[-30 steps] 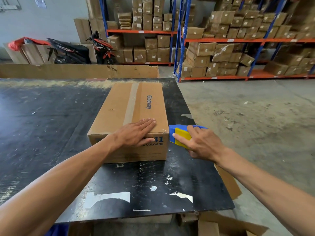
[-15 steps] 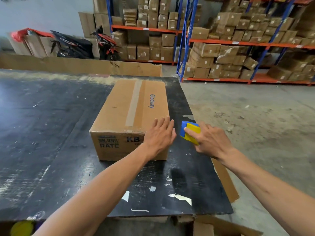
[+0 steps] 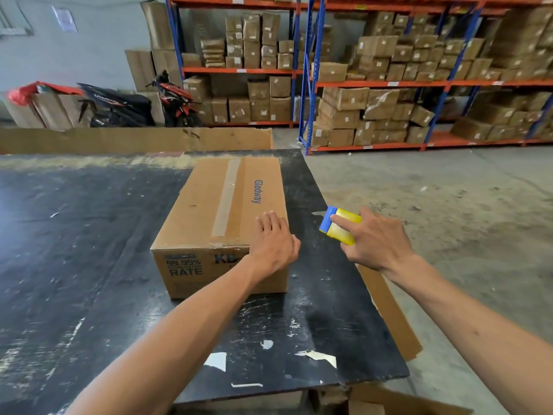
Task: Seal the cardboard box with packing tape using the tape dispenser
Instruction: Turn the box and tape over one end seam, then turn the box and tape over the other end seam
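Note:
A brown cardboard box (image 3: pixel 209 205) printed "Glodway" lies on the black table (image 3: pixel 74 250), with a strip of clear tape (image 3: pixel 226 199) running along its top seam. My left hand (image 3: pixel 273 242) rests flat on the box's near right top corner, fingers spread, holding nothing. My right hand (image 3: pixel 377 241) grips a blue and yellow tape dispenser (image 3: pixel 339 226) to the right of the box, lifted a little above the table and apart from the box.
The table's right edge (image 3: pixel 368 295) runs close to my right arm, with a cardboard sheet (image 3: pixel 389 310) hanging beside it. Beyond are concrete floor (image 3: pixel 449 205), racks full of cartons (image 3: pixel 374 94), a parked motorbike (image 3: pixel 125 106) and a long cardboard sheet (image 3: pixel 134 139).
My left hand slid from the middle of the box's near top edge to its right corner. My right hand carried the dispenser away from the box's side, up and to the right.

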`<state>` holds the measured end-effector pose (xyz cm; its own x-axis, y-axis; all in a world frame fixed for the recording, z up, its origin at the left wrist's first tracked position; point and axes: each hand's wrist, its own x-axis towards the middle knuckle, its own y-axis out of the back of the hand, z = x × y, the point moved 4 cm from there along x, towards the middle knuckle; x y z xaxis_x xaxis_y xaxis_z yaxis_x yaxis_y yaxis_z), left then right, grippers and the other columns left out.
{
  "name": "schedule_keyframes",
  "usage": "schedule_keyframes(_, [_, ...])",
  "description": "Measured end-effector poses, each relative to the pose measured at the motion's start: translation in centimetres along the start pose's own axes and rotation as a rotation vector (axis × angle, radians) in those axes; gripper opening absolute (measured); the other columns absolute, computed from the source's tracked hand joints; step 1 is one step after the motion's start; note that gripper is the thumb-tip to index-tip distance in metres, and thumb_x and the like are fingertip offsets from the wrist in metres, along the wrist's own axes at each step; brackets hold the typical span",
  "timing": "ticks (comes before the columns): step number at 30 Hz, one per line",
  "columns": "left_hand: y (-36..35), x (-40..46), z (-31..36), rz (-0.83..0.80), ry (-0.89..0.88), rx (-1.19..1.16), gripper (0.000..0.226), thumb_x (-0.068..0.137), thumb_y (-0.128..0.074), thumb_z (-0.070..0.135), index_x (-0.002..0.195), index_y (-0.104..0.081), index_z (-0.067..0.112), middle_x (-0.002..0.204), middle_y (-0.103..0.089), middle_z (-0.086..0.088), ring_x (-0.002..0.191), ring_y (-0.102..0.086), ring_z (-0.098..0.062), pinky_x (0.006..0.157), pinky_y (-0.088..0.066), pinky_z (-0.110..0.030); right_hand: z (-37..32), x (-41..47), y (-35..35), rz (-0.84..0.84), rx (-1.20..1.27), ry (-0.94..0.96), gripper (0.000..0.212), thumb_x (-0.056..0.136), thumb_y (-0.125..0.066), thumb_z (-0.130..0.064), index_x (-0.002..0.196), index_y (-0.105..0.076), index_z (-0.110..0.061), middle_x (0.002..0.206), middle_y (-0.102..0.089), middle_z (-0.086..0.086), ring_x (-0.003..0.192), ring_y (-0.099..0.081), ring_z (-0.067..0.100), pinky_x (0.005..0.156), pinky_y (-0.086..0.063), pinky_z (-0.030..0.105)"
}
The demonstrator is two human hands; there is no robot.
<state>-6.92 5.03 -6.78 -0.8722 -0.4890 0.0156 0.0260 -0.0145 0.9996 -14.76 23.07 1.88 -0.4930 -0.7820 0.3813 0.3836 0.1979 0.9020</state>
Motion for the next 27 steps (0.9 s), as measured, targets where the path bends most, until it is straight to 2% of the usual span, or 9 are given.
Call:
schedule_keyframes(4, [2.3, -1.0, -2.7, 0.009, -0.174, -0.089, 0.070, 0.081, -0.033, 0.044, 0.131, -0.042, -0.004, 0.138, -0.044, -0.028, 0.129, -0.041, -0.042, 0.110, -0.033, -0.048, 1.3, 0.9, 0.5, -0.040, 0.219, -0.202, 0.057, 0.077, -0.061, -0.048, 0.133, -0.054, -0.053, 0.092, -0.058, 0.002, 0.092, -0.064, 0.031, 0.066, -0.040, 0.031])
schedule_keyframes(7, [3.3, -1.0, -4.7, 0.042, -0.026, -0.262, 0.086, 0.079, -0.047, 0.060, 0.140, -0.033, 0.001, 0.141, -0.043, -0.023, 0.128, -0.039, -0.037, 0.107, -0.034, -0.049, 1.2, 1.8, 0.8, -0.036, 0.449, -0.357, 0.057, 0.069, -0.061, -0.051, 0.126, -0.060, -0.055, 0.093, -0.072, -0.005, 0.091, -0.064, 0.025, 0.070, -0.045, 0.031])
schedule_keyframes(10, [2.2, -0.6, -4.7, 0.016, 0.220, -0.229, 0.114, 0.081, -0.024, 0.084, 0.156, -0.004, 0.001, 0.162, -0.007, -0.029, 0.149, -0.003, -0.045, 0.119, 0.000, -0.059, 0.3, 3.0, 1.2, -0.017, 0.522, -0.393, 0.055, 0.069, -0.066, -0.050, 0.124, -0.062, -0.052, 0.097, -0.074, -0.006, 0.089, -0.063, 0.024, 0.069, -0.043, 0.030])
schedule_keyframes(12, [1.3, -0.3, -4.5, -0.031, 0.239, -0.150, 0.104, 0.090, -0.017, 0.077, 0.156, 0.007, 0.000, 0.163, 0.011, -0.028, 0.150, 0.014, -0.044, 0.118, 0.012, -0.060, -0.3, 3.6, 1.5, -0.007, 0.534, -0.394, 0.055, 0.069, -0.065, -0.050, 0.124, -0.062, -0.052, 0.097, -0.074, -0.006, 0.090, -0.063, 0.023, 0.069, -0.044, 0.030])
schedule_keyframes(16, [1.6, -1.1, -5.4, -0.122, 0.112, -0.107, 0.084, 0.101, -0.023, 0.053, 0.154, 0.006, -0.005, 0.161, 0.014, -0.031, 0.149, 0.014, -0.048, 0.121, 0.007, -0.057, -1.0, 4.1, 1.4, -0.033, 0.651, -0.443, 0.054, 0.067, -0.068, -0.052, 0.121, -0.064, -0.054, 0.103, -0.074, -0.007, 0.091, -0.063, 0.022, 0.077, -0.052, 0.034])
schedule_keyframes(20, [2.7, -3.6, -10.5, -0.148, -0.099, -0.067, 0.085, 0.101, -0.034, 0.055, 0.157, -0.001, 0.000, 0.164, 0.006, -0.024, 0.152, 0.005, -0.040, 0.124, -0.001, -0.048, -2.2, 4.1, 0.7, -0.062, 0.826, -0.475, 0.056, 0.062, -0.075, -0.055, 0.118, -0.067, -0.053, 0.110, -0.074, -0.011, 0.094, -0.063, 0.017, 0.080, -0.055, 0.037])
schedule_keyframes(24, [4.6, -5.2, -17.4, -0.203, -0.173, -0.234, 0.083, 0.085, -0.066, 0.049, 0.151, -0.027, 0.017, 0.158, -0.031, -0.011, 0.145, -0.030, -0.032, 0.118, -0.026, -0.045, -3.5, 4.6, 0.4, -0.078, 0.889, -0.462, 0.059, 0.060, -0.074, -0.060, 0.118, -0.066, -0.052, 0.116, -0.073, -0.006, 0.099, -0.064, 0.020, 0.085, -0.054, 0.043])
schedule_keyframes(25, [4.7, -4.9, -18.1, -0.184, -0.170, -0.216, 0.087, 0.081, -0.067, 0.052, 0.151, -0.026, 0.019, 0.158, -0.032, -0.011, 0.145, -0.031, -0.034, 0.119, -0.025, -0.049, -3.7, 4.9, 0.5, -0.083, 0.887, -0.457, 0.059, 0.062, -0.075, -0.059, 0.119, -0.066, -0.051, 0.118, -0.072, -0.005, 0.103, -0.063, 0.021, 0.087, -0.053, 0.043])
schedule_keyframes(27, [4.4, -3.7, -17.9, -0.110, -0.114, -0.164, 0.111, 0.077, -0.060, 0.073, 0.158, -0.011, 0.016, 0.167, -0.008, -0.014, 0.152, -0.011, -0.033, 0.123, -0.008, -0.054, -4.3, 5.4, 0.7, -0.091, 0.896, -0.446, 0.058, 0.064, -0.076, -0.056, 0.121, -0.067, -0.048, 0.123, -0.070, -0.005, 0.107, -0.061, 0.021, 0.089, -0.052, 0.042])
